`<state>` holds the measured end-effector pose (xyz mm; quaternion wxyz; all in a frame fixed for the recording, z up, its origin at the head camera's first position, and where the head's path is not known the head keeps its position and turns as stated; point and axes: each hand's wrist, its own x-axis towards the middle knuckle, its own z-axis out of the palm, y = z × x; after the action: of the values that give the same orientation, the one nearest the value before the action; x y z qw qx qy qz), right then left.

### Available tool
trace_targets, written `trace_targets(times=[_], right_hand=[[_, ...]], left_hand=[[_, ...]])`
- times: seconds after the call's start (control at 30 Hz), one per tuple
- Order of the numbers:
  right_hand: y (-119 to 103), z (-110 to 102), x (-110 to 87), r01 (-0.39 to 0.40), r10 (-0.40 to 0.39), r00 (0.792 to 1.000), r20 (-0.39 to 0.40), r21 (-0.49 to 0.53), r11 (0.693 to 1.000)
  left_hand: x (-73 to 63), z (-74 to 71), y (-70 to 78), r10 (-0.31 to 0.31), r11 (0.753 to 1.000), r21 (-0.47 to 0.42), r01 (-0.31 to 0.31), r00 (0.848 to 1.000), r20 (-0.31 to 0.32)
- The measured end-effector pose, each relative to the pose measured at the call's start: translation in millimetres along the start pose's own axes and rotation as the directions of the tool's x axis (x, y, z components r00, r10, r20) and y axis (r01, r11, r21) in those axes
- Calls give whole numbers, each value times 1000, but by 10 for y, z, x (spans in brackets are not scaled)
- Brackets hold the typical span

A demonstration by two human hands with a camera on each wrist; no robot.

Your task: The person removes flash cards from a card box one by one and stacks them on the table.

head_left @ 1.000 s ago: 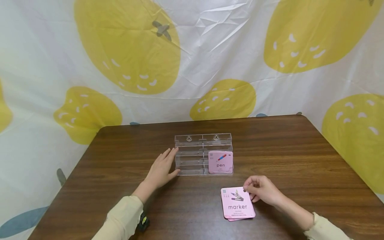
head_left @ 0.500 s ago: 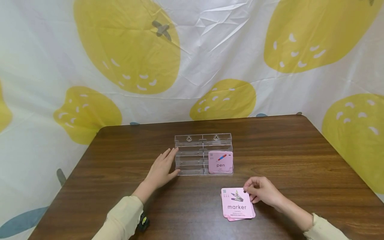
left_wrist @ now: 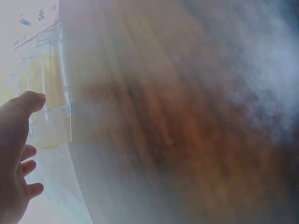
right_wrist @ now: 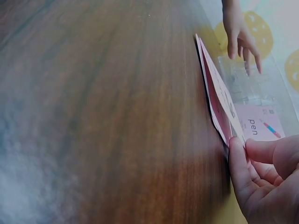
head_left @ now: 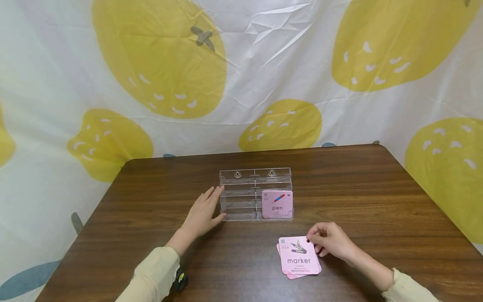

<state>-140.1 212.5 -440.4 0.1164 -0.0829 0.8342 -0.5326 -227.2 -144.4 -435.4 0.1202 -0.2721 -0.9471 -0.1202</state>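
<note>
My right hand (head_left: 332, 242) pinches the top right corner of a pink card printed "marker" (head_left: 298, 262) between thumb and fingers. In the right wrist view this marker card (right_wrist: 222, 91) is bent up slightly at the pinched corner, with a gap over the card beneath it. That lower pink card (head_left: 296, 277) peeks out along the left and bottom edges. My left hand (head_left: 202, 212) rests with extended fingers against the left side of a clear plastic tiered rack (head_left: 239, 204). A pink "pen" card (head_left: 277, 205) stands in the rack's front right compartment.
The dark wood table (head_left: 358, 188) reaches back to a white curtain (head_left: 181, 134) with yellow lemon prints. A small black object with a yellow-green mark (head_left: 181, 280) shows beside my left sleeve.
The marker card has shifted very slightly, so more of the card beneath shows at its left edge. My left hand and the rack have stayed where they were.
</note>
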Motion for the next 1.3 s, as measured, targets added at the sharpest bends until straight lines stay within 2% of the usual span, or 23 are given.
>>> trace_targets(times=[0.73,1.03,1.3], right_hand=[[-52,-37,-30,-1,-4,997,-81,-61,998],[-102,-73,42,57,-63,996,-62,-104,993],[-252,-48,112,90,-94,995,-30,-114,989]], left_hand=[[-6,-10,2,17,1000,-4,-17,1000,-13],[-2,-2,1,14,1000,2,-14,1000,-6],[-7,-16,9,21,1000,-7,-21,1000,-20]])
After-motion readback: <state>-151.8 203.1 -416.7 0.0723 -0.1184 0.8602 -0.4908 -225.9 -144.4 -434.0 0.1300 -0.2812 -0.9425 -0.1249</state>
